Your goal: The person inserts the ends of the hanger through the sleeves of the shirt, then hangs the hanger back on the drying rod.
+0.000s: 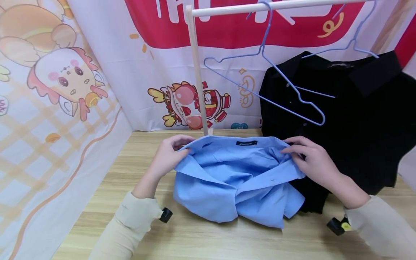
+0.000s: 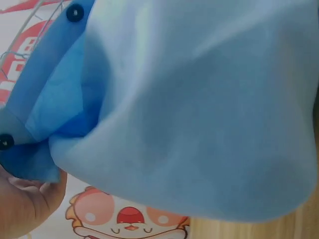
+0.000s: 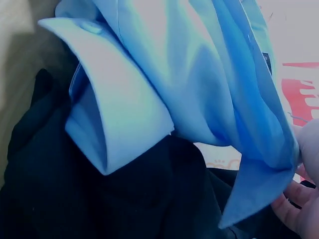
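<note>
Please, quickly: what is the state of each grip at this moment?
Left grip: closed, holding light-blue collared fabric shirt.
Right grip: closed, holding the same shirt's opposite side.

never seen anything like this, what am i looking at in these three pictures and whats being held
There is no machine here, just a person's two bare hands. The wide picture is filmed from the head, looking forward and down; the two close ones are filmed from the left and right wrists, so cloth fills much of them.

The left hand and right hand hold a light blue shirt near its collar, one at each side, over a wood-patterned table. Behind, on the right, a black shirt reaches down to the table. A blue hanger with nothing on it hangs from a pale rail.
</note>
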`<state>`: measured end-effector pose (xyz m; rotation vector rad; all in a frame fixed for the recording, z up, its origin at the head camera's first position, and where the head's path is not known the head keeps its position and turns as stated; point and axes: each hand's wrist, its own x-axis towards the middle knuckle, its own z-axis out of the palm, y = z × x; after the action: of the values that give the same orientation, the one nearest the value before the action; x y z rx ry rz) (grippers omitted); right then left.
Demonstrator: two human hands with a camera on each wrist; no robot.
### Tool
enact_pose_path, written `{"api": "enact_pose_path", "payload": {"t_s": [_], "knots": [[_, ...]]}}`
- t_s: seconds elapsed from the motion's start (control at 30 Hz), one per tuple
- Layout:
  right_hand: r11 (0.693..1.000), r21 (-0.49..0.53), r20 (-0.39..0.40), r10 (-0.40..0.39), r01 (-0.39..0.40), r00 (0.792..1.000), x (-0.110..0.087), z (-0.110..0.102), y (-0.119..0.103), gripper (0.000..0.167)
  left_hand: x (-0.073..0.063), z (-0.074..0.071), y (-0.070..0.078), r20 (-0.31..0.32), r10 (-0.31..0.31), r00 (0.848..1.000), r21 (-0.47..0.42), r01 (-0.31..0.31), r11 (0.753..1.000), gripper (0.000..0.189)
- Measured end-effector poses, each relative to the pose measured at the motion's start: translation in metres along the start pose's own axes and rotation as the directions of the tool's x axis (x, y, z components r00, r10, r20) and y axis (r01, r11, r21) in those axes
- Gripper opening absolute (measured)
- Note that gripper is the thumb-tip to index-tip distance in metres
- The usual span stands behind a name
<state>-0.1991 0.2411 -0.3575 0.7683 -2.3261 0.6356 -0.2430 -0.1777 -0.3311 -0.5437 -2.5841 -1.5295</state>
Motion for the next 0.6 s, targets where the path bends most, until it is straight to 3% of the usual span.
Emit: {"api": "enact_pose_path", "payload": {"t_s": [0.37,0.6], "knots": [[1.000,0.014,0.027,0.014,-0.015,1.000,-0.0009,0.0062,-0.0027,0.035,-0.0022,-0.0015,-0.0084,0.043,-0.066,0.997,-0.195,0.073,0.978,0.034],[0.999,0.015,0.006,-0.037,0.037,0.999,0.0042,-0.0003,-0.0079,0.037,-0.0069,0.0047,-0.0076,0.005,-0.127,0.992,-0.255,0.124,0.959,0.033]]}}
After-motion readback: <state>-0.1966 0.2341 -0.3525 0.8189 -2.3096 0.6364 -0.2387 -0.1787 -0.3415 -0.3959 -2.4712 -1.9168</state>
